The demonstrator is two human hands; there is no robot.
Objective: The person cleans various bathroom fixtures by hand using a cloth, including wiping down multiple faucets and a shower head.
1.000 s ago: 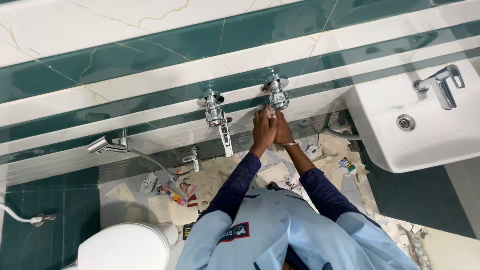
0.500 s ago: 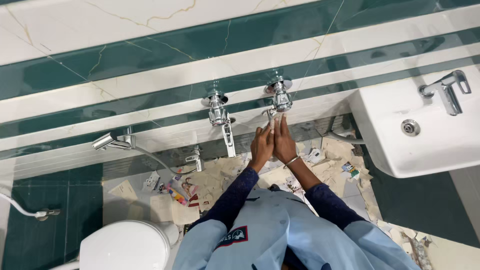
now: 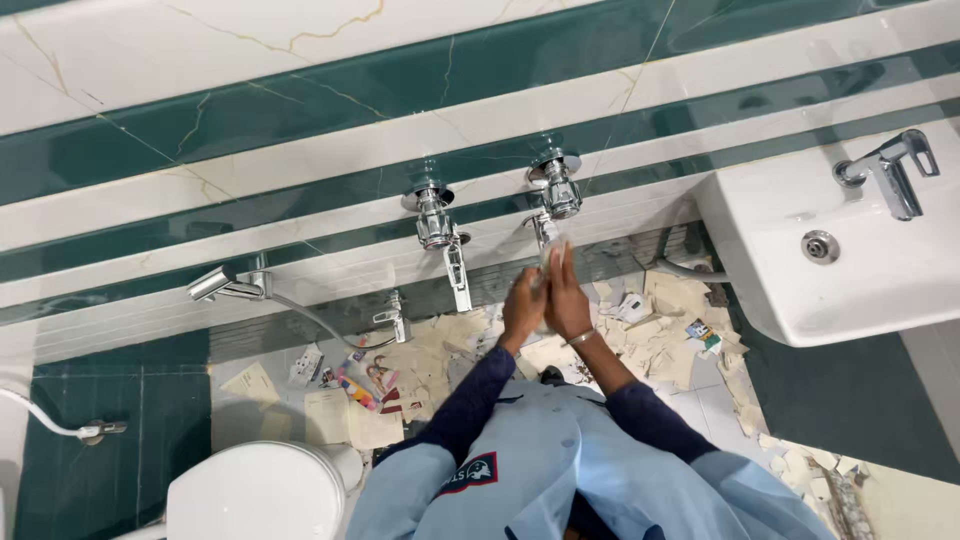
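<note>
My left hand (image 3: 524, 308) and right hand (image 3: 567, 303) press together around a small pale thing I cannot make out, just below the right tap (image 3: 558, 190). Left tap (image 3: 436, 222) beside it; basin (image 3: 800, 290) further right.

A light blue cotton work shirt (image 3: 560, 460) covers the shoulders, with a dark shield-shaped chest badge edged in red (image 3: 470, 474). Under it run dark navy speckled long sleeves (image 3: 470, 395). A thin silver metal bangle (image 3: 582, 337) circles the wrist of the right hand (image 3: 566, 300).
</note>
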